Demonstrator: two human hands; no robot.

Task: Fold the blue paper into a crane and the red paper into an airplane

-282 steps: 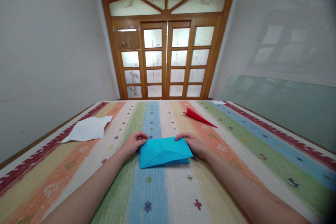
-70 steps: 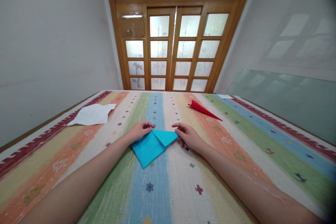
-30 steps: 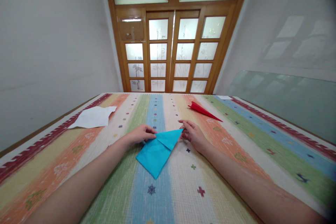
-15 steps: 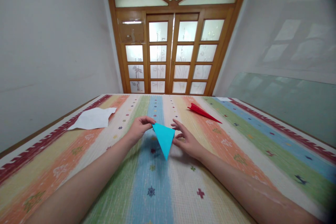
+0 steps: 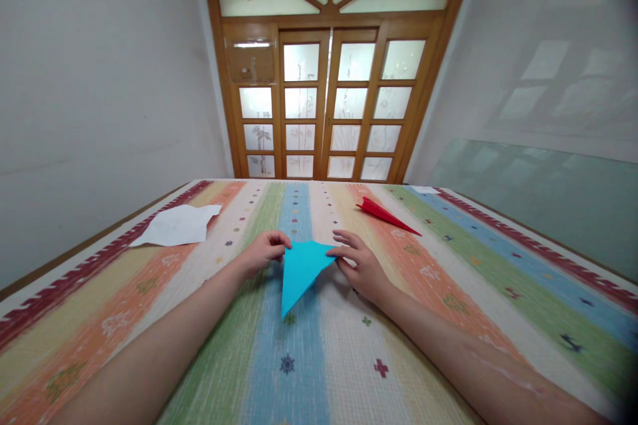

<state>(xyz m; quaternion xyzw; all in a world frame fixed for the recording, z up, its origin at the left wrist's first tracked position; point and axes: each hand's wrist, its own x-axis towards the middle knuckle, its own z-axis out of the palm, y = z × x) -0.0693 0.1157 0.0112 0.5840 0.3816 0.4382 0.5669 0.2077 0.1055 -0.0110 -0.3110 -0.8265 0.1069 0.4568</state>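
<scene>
A folded piece of blue paper (image 5: 299,269), now a narrow pointed triangle, lies on the striped cloth in front of me with its tip toward me. My left hand (image 5: 263,253) pinches its far left corner. My right hand (image 5: 359,265) pinches the far right corner with thumb and forefinger, the other fingers spread.
A red paper plane (image 5: 386,214) lies farther back on the right. A crumpled white sheet (image 5: 175,226) rests at the back left. The striped cloth (image 5: 448,279) covers the whole surface. A wooden glazed door (image 5: 329,106) stands behind, and a glass panel (image 5: 538,192) leans at the right.
The blue paper went from a wide folded sheet to a narrow triangle. Half a second ago it was lifted between my hands; now it lies lower, on the cloth, held by both hands.
</scene>
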